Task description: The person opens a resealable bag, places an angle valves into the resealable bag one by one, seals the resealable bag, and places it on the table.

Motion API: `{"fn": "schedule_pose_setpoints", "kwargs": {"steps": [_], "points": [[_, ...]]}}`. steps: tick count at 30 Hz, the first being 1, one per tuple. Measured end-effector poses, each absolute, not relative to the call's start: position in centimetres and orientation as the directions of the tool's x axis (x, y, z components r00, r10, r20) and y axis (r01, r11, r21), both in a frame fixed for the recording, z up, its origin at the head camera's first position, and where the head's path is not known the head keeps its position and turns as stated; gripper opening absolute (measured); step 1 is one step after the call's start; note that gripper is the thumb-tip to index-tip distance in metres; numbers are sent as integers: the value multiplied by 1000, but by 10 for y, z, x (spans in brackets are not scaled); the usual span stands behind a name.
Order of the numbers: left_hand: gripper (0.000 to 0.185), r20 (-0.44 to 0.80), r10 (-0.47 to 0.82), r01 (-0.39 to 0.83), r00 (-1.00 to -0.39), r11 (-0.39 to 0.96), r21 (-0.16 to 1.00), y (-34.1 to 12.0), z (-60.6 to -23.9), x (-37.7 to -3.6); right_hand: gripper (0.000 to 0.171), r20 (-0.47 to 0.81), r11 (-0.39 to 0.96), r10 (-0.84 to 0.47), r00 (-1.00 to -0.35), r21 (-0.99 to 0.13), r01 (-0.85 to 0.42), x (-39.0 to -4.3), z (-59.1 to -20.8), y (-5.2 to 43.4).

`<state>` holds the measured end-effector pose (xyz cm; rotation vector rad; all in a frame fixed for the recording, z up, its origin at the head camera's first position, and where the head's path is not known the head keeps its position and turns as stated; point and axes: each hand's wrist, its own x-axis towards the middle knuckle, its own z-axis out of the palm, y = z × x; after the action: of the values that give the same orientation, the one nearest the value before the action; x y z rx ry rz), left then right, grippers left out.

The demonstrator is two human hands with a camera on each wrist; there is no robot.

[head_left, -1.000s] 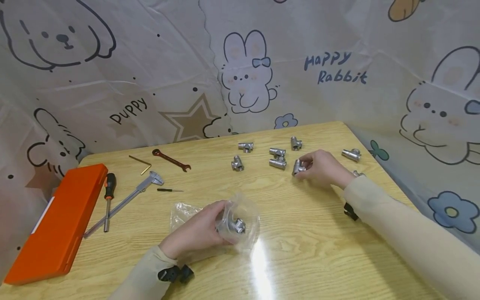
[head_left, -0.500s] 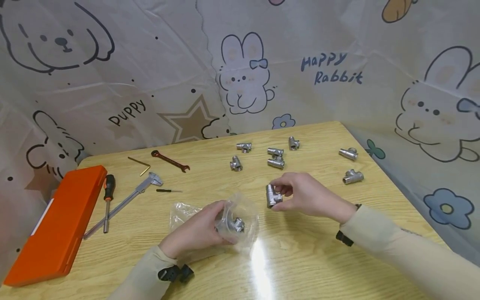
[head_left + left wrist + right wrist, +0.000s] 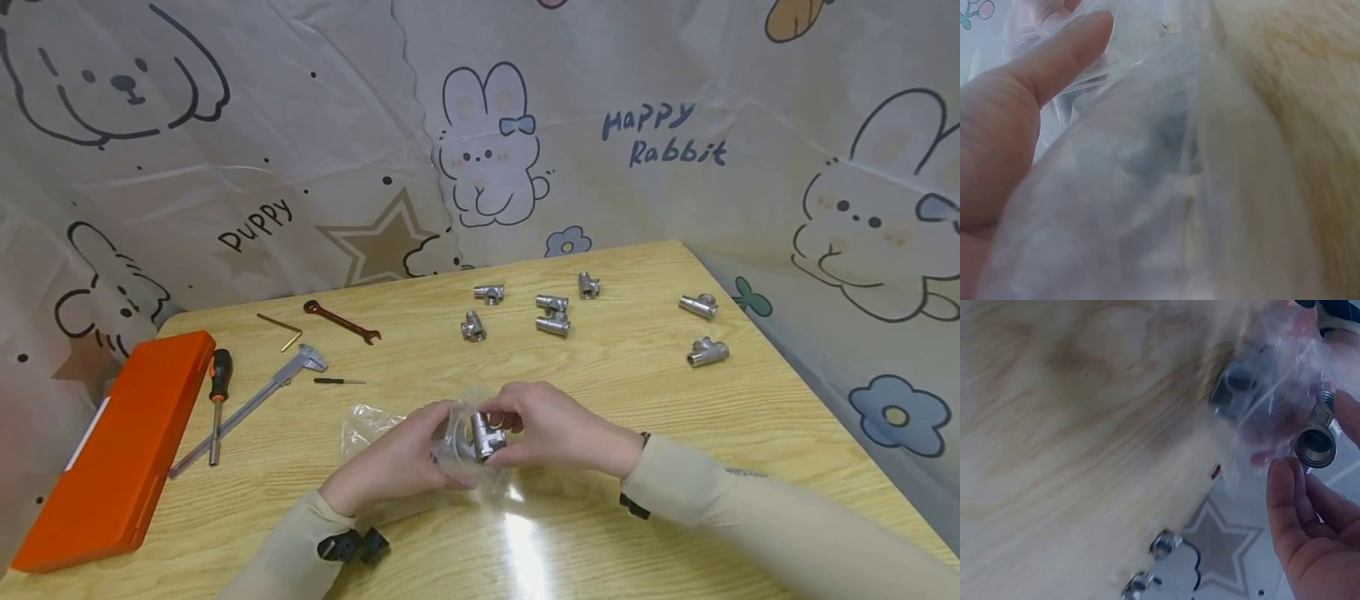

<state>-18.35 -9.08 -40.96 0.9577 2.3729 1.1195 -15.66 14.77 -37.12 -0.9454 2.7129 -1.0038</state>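
tee fitting (image 3: 487, 435) of silver metal is pinched by the curled fingers of the right hand (image 3: 551, 429) at the mouth of the clear plastic bag (image 3: 457, 433); the bag is gripped by the left hand (image 3: 397, 462), fingers curled round its rim. both are held just above the wooden table (image 3: 637, 400), near its front middle; six loose fittings (image 3: 552, 325) are scattered farther back.

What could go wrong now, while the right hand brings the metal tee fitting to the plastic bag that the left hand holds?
1. The bag is thin, and a fitting already lies inside; the threaded end of the tee fitting might catch or tear the film.
2. The left hand holds the bag's mouth alone; if it sags, the right hand may miss and the fitting could drop onto the table.
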Motion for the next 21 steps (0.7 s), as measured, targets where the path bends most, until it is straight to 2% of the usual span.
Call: {"fn": "schedule_pose_setpoints", "kwargs": {"steps": [10,15,21], "points": [[84,-8,718,451,-696,446,773,-94,-410,-184,46,132,628,-613,-779,-517,-582,-160,-380,112],[91,-17,723,449,-691,448,773,-94,-411,-184,45,127,644,-626,-769,-471,-603,-161,-381,109],[95,-22,717,462,-696,472,751,-93,-410,-182,47,111,645,-634,-765,-469,-603,-161,-379,113]]}}
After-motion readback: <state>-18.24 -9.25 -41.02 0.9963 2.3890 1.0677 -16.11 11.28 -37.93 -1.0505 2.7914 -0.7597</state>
